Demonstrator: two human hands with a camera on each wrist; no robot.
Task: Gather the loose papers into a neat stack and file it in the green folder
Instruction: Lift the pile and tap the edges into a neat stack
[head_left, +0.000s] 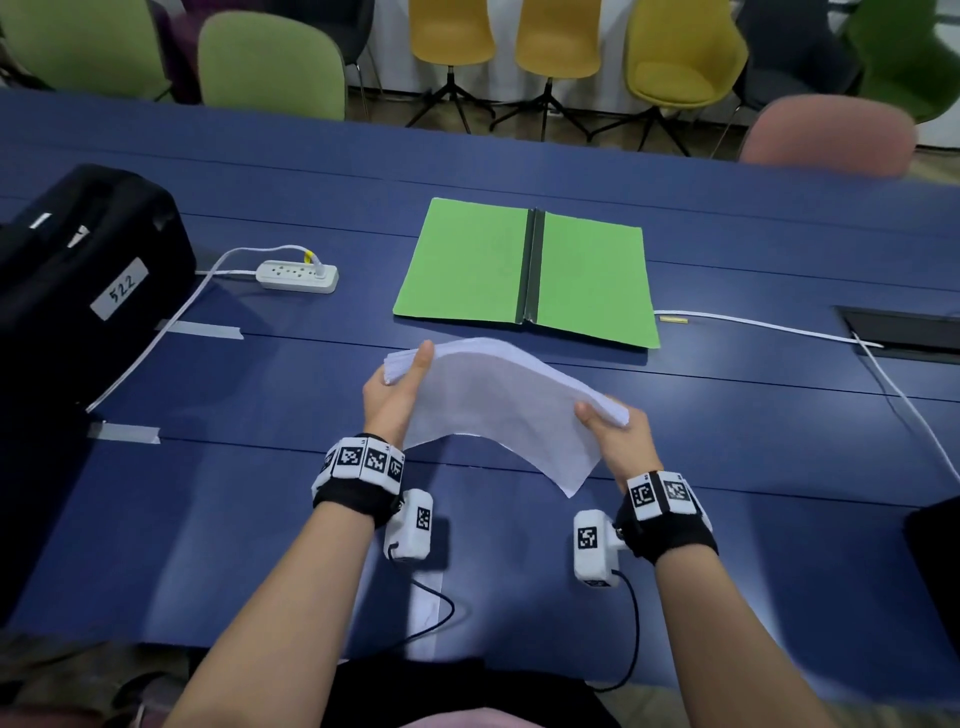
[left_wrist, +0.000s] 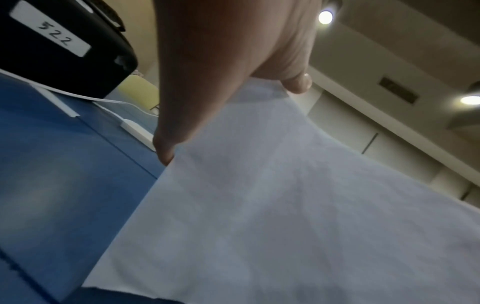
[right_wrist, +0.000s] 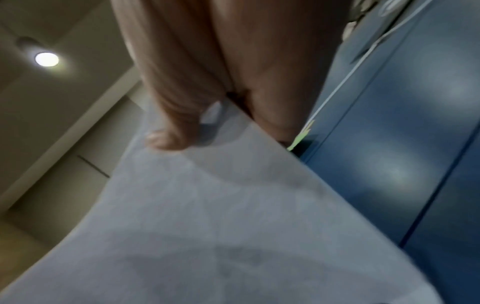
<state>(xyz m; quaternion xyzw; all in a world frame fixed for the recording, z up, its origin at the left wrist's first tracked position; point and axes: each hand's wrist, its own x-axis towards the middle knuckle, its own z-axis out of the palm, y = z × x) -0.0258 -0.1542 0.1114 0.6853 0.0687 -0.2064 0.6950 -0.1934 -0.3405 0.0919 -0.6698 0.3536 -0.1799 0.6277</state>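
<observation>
- Paper stack (head_left: 498, 405) was held up off the blue tabletop (head_left: 727, 415), bowed upward in the middle, near edge drooping toward the person.
- Left hand (head_left: 397, 397) gripped the stack's left end: thumb on top, fingers underneath. Left wrist view showed the thumb tip (left_wrist: 298, 82) pressed onto the top sheet.
- Right hand (head_left: 621, 434) gripped the right end the same way, thumb over the top, fingers under; right wrist view confirmed the thumb on the sheet and fingers (right_wrist: 275, 102) below the edge.
- Green folder (head_left: 524, 270) lay open flat on the tabletop just beyond the stack, dark spine down the centre, both inner faces bare.
- White power strip (head_left: 297, 275) sat left of the folder, one plug in it, cable running toward the black case (head_left: 78, 280) labelled 522 at the left edge.
- Another white cable (head_left: 753, 325) ran from behind the folder's right side to a floor-box hatch (head_left: 904, 332) in the tabletop.
- Two strips of grey tape (head_left: 200, 328) were stuck near the case.
</observation>
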